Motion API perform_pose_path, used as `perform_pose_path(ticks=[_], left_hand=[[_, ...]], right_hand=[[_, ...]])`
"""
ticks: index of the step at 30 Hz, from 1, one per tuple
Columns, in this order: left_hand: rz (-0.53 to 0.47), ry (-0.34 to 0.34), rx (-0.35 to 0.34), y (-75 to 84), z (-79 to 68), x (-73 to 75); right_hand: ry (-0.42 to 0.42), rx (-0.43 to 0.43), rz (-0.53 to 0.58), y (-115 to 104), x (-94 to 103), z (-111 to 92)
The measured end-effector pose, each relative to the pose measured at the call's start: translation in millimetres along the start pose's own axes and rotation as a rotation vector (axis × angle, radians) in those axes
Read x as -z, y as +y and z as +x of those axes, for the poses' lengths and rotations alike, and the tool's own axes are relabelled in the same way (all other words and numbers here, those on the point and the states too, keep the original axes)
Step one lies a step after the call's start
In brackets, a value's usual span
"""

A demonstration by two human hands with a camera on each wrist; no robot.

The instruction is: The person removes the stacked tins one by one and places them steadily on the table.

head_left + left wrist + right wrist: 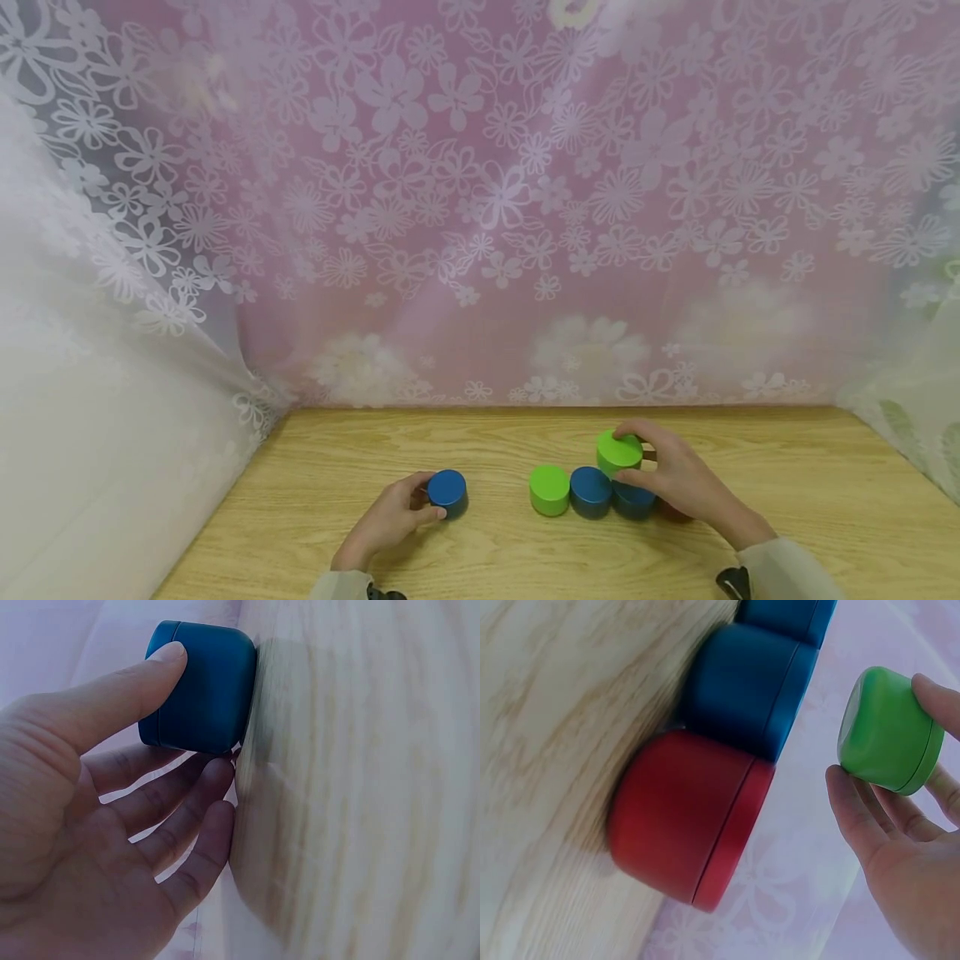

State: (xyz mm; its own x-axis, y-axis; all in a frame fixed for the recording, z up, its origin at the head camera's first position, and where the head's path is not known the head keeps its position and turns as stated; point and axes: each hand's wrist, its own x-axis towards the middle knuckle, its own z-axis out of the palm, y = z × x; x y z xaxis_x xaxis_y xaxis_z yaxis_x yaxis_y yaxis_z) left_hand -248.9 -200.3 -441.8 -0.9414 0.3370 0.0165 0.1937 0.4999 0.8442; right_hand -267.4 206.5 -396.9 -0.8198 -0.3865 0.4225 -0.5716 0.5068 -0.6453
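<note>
My left hand (392,518) holds a round blue tin (447,493) between thumb and fingers; in the left wrist view this blue tin (206,686) touches or almost touches the wooden surface. Off to the right, my right hand (675,477) grips a green tin (618,451), raised above the table in the right wrist view, its lid seam visible. Below and beside it runs a row of tins: a green one (550,490), a blue one (591,492), a second blue one (634,500), and a red one (690,817), mostly hidden by my right hand in the head view.
The tins stand on a wood-grain table (495,558). A pinkish curtain with white flowers (495,200) hangs along its back edge. Pale curtain sheets (97,417) hang at the left and right sides. Bare wood shows between the left blue tin and the row.
</note>
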Motion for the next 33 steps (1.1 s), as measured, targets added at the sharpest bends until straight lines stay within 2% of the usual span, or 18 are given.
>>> perform_pose_path(ticks=[11,21,33], left_hand=[[-0.022,-0.01,0.0,0.7,1.3,-4.5],[0.0,-0.005,-0.002,-3.6,-0.9,-1.1],[-0.007,-0.005,-0.015,-1.3,-1.1,-0.1]], right_hand=[[0.008,-0.027,-0.009,7.4,10.1,-8.7],[0.04,-0.001,-0.013,15.5,10.6,-13.5],[0.028,-0.018,-0.047,20.6,19.7,-18.9]])
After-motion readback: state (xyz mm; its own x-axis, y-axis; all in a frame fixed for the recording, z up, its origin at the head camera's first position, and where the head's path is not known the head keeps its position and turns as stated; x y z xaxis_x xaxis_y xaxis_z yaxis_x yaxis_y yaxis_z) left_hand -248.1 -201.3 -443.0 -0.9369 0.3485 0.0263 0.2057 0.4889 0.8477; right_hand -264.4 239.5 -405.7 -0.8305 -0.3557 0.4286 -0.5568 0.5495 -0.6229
